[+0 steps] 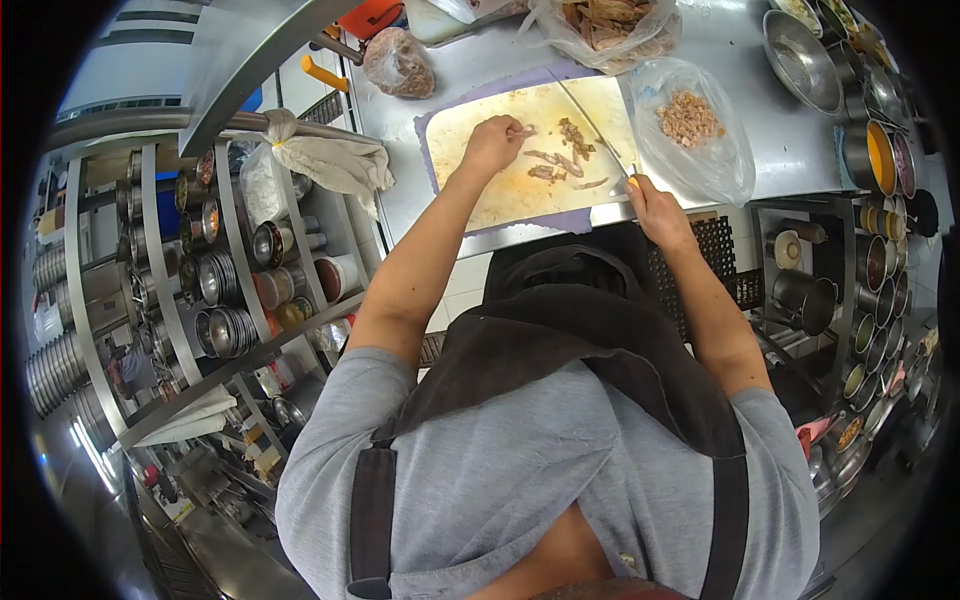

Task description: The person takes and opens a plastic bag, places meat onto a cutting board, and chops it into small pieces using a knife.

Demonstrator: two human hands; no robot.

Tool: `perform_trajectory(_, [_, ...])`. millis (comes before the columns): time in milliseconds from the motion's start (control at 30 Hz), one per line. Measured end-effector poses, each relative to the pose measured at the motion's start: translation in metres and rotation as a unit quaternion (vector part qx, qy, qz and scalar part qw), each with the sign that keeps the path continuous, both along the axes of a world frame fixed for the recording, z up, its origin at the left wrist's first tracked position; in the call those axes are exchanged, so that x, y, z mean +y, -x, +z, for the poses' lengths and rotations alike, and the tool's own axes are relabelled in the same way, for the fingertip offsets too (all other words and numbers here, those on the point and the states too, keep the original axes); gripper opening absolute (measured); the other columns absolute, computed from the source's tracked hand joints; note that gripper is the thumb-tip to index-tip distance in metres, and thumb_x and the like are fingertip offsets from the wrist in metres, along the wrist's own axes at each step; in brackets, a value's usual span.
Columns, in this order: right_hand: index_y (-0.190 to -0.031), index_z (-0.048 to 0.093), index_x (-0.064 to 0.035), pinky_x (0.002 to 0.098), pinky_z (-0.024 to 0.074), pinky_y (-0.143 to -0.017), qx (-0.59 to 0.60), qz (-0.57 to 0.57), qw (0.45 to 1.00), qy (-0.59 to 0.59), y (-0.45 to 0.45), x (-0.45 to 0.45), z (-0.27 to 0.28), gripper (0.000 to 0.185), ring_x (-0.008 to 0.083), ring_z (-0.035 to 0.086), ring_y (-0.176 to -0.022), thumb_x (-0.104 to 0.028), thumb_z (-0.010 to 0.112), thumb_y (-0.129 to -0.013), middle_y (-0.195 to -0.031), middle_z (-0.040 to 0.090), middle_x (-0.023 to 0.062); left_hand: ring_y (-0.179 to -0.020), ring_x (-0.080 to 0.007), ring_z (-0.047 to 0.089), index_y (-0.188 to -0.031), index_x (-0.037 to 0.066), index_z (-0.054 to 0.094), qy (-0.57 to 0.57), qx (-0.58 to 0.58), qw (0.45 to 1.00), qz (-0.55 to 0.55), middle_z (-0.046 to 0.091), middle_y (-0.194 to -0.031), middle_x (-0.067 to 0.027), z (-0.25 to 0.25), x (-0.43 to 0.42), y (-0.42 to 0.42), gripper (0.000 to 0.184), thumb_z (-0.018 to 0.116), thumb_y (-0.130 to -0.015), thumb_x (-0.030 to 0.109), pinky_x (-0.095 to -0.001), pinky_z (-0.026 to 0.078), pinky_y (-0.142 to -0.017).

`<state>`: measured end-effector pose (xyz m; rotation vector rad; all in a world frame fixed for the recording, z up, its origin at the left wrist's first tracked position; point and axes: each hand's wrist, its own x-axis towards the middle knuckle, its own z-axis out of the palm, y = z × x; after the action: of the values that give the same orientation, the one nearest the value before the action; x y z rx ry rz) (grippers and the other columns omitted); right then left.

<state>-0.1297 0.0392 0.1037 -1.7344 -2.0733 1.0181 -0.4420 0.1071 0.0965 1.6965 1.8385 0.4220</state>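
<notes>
Our right hand [656,212] is closed round a knife [597,128]. Beyond it, meat strips [546,173] lie on our cutting board [490,203], and our left hand [493,143] pinches a pale piece [527,131]. Farther off, we see chopped meat [690,118] in a clear bag [735,168] on the worktop [725,30].

Metal shelving [168,240] flanks a steel counter [795,145] above pale floor tiles [461,300].

L forearm [430,245], bare: extended to upper ctr of frame; L hand [492,146] bent at knuckles, closed in pinch. R forearm [712,300], bare: extended to ctr-R; R hand [657,212] curled in grip.
</notes>
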Motion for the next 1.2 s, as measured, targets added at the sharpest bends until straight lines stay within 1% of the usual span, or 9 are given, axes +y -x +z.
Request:
perform_trajectory(200, [-0.117,0.056,-0.0095,0.0538,0.0485,-0.071,-0.036,0.031,0.998,-0.036,0.001,-0.001,0.009,0.035,0.0455,0.064,-0.080,-0.038,0.048,-0.100,-0.078,0.065,0.0263,-0.095,-0.0332,0.063,-0.096,0.007,0.072,-0.056,0.083,0.959,-0.264,0.070,-0.100,-0.0120,0.003,-0.015,-0.019,0.017,0.065,-0.081,0.013,-0.0418,0.049,-0.089])
perform_trajectory(433, [-0.113,0.059,-0.0084,0.0489,0.0489,-0.062,0.091,-0.004,0.996,-0.001,0.012,-0.008,0.044,0.035,0.0401,0.063,-0.067,-0.039,0.052,-0.098,-0.073,0.064,0.0219,-0.103,-0.0303,0.062,-0.106,0.006,0.071,-0.073,-0.042,0.992,-0.098,0.069,-0.105,-0.0124,0.025,-0.027,-0.028,0.027,0.067,-0.084,0.020,-0.0385,0.051,-0.090])
perform_trajectory(533, [-0.107,0.060,-0.0056,0.0382,0.0464,-0.048,0.217,-0.039,0.964,0.149,0.021,-0.010,0.073,0.033,0.0279,0.059,-0.050,-0.037,0.057,-0.097,-0.064,0.060,0.0141,-0.101,-0.0240,0.064,-0.110,0.003,0.068,0.095,-0.419,0.900,0.075,0.069,-0.104,-0.0105,0.043,-0.029,-0.048,0.026,0.065,-0.090,0.020,-0.0365,0.052,-0.088])
perform_trajectory(600, [-0.101,0.060,-0.0036,0.0246,0.0362,-0.035,0.351,-0.075,0.901,0.244,0.028,-0.015,0.087,0.029,0.0110,0.046,-0.037,-0.032,0.062,-0.096,-0.057,0.050,0.0025,-0.097,-0.0192,0.065,-0.111,0.002,0.065,0.226,-0.694,0.682,0.048,0.068,-0.105,-0.0081,0.060,-0.034,-0.057,0.024,0.064,-0.093,0.018,-0.0339,0.053,-0.086])
perform_trajectory(733, [-0.100,0.060,-0.0031,0.0265,0.0377,-0.036,0.398,-0.096,0.865,0.290,0.025,-0.014,0.088,0.031,0.0128,0.047,-0.037,-0.034,0.063,-0.095,-0.057,0.052,0.0035,-0.092,-0.0198,0.066,-0.109,0.005,0.065,0.223,-0.726,0.649,0.048,0.069,-0.102,-0.0075,0.043,-0.032,-0.063,0.020,0.064,-0.093,0.016,-0.0358,0.054,-0.084])
perform_trajectory(833, [-0.102,0.061,-0.0032,0.0264,0.0373,-0.035,0.380,-0.111,0.874,0.281,0.015,-0.014,0.079,0.033,0.0127,0.047,-0.036,-0.035,0.065,-0.093,-0.057,0.052,0.0031,-0.089,-0.0186,0.067,-0.106,0.004,0.067,0.227,-0.630,0.742,0.043,0.070,-0.099,-0.0080,0.036,-0.024,-0.055,0.017,0.061,-0.095,0.016,-0.0348,0.054,-0.081])
perform_trajectory(900, [-0.106,0.062,-0.0030,0.0259,0.0365,-0.035,0.308,-0.126,0.917,0.221,0.004,-0.012,0.066,0.034,0.0124,0.047,-0.036,-0.034,0.066,-0.093,-0.056,0.052,0.0021,-0.093,-0.0242,0.068,-0.105,0.003,0.067,0.181,-0.307,0.934,-0.011,0.069,-0.104,-0.0093,0.034,-0.020,-0.054,0.022,0.065,-0.090,0.019,-0.0351,0.052,-0.084])
perform_trajectory(967, [-0.111,0.063,-0.0041,0.0284,0.0391,-0.038,0.254,-0.130,0.932,0.223,-0.005,-0.012,0.055,0.038,0.0138,0.050,-0.038,-0.037,0.067,-0.091,-0.058,0.055,0.0044,-0.089,-0.0263,0.067,-0.101,0.004,0.068,0.041,-0.169,0.978,-0.120,0.070,-0.098,-0.0093,0.018,-0.024,-0.061,0.019,0.066,-0.087,0.016,-0.0360,0.052,-0.082])
perform_trajectory(1200, [-0.117,0.063,-0.0099,0.0463,0.0506,-0.071,0.020,-0.073,0.996,0.048,-0.012,-0.015,0.030,0.046,0.0394,0.067,-0.078,-0.046,0.064,-0.088,-0.080,0.068,0.0221,-0.082,-0.0329,0.064,-0.083,0.003,0.067,-0.223,0.125,0.924,-0.285,0.069,-0.082,-0.0126,-0.003,-0.031,-0.080,0.011,0.064,-0.078,0.012,-0.0434,0.052,-0.076])
